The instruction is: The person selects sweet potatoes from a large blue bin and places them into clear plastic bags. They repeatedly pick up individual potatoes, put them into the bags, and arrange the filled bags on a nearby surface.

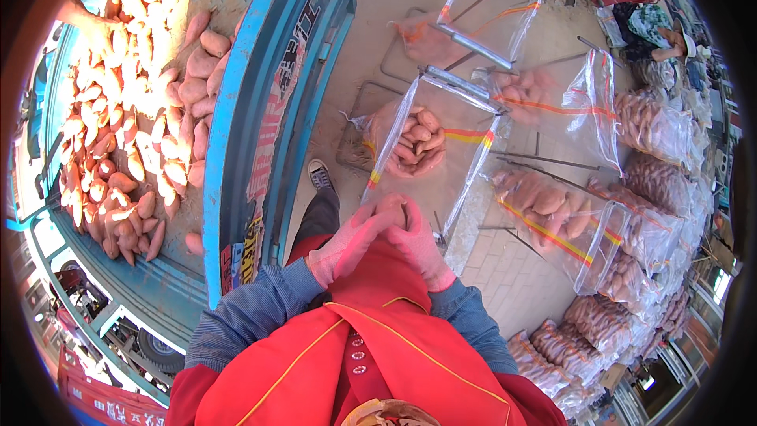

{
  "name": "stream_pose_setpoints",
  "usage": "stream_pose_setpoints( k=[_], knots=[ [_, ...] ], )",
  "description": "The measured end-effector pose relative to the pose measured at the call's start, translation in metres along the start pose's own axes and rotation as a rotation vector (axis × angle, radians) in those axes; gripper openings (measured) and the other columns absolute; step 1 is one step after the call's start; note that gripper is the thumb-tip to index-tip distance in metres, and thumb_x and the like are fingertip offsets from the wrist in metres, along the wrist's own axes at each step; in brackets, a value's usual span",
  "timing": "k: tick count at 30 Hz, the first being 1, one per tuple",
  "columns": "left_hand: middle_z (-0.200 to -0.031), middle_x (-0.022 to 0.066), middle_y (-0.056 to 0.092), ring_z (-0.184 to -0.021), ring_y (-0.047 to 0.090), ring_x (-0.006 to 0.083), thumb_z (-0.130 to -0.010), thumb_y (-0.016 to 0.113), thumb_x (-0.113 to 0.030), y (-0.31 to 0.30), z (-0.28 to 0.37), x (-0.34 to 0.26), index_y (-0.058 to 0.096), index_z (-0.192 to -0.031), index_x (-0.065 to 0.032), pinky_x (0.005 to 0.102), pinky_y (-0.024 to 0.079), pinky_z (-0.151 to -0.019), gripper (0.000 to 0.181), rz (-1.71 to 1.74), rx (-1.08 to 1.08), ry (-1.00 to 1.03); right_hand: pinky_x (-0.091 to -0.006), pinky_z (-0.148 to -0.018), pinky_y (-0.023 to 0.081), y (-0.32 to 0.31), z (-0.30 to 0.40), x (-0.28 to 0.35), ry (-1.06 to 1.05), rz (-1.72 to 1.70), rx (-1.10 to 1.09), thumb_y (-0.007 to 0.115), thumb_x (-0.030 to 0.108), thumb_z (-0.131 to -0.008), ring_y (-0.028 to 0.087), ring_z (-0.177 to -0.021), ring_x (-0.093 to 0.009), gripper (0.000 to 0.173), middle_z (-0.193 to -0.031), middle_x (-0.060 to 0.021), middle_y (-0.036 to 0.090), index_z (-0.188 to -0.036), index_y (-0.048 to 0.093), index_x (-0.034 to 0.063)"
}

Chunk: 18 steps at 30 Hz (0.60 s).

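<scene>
Both my hands wear pink gloves and meet in front of my red apron. My left hand and my right hand hold one sweet potato between their fingers. Just beyond them a clear plastic bag is stretched open on a metal frame, with a pile of sweet potatoes at its bottom. To my left, many loose sweet potatoes lie on the blue truck bed, the farther ones in bright sun.
The truck's blue side panel stands close on my left. More framed bags with sweet potatoes stand at right and ahead. Filled bags line the far right. Another person's hand reaches over the truck bed; a person in a hat is at upper right.
</scene>
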<state>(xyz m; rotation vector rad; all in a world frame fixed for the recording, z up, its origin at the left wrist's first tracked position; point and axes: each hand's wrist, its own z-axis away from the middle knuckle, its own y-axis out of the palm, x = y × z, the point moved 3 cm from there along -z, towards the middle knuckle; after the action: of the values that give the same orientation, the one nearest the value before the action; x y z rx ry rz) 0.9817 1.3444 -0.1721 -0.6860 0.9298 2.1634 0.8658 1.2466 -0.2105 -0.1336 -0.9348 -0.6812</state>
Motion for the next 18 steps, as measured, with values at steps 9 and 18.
stream_pose_setpoints(
  k=[9,18],
  knots=[
    [-0.118,0.0091,0.057,-0.108,0.054,0.0143,-0.093,0.052,-0.012,-0.016,0.094,-0.089,0.049,-0.128,0.0029,0.0281,0.041,-0.095,0.038,0.007,-0.194,0.003,-0.0284,-0.076,0.048,-0.068,-0.108,-0.05,-0.017,0.435,-0.512,0.068,0.025,-0.081,0.058,-0.086,-0.017,0.059,-0.103,-0.0113,0.06,-0.129,0.046,-0.0015],
    [-0.119,0.0125,0.059,-0.106,0.058,0.0208,-0.087,0.063,-0.022,-0.254,0.193,-0.044,0.051,-0.125,0.0011,0.0337,0.045,-0.092,0.047,-0.287,-1.142,0.29,-0.0297,-0.083,0.047,-0.049,-0.106,-0.029,0.164,0.209,-0.366,0.065,0.024,-0.085,0.054,-0.105,-0.019,0.062,-0.124,-0.0106,0.052,-0.138,0.04,0.0042]
  ],
)
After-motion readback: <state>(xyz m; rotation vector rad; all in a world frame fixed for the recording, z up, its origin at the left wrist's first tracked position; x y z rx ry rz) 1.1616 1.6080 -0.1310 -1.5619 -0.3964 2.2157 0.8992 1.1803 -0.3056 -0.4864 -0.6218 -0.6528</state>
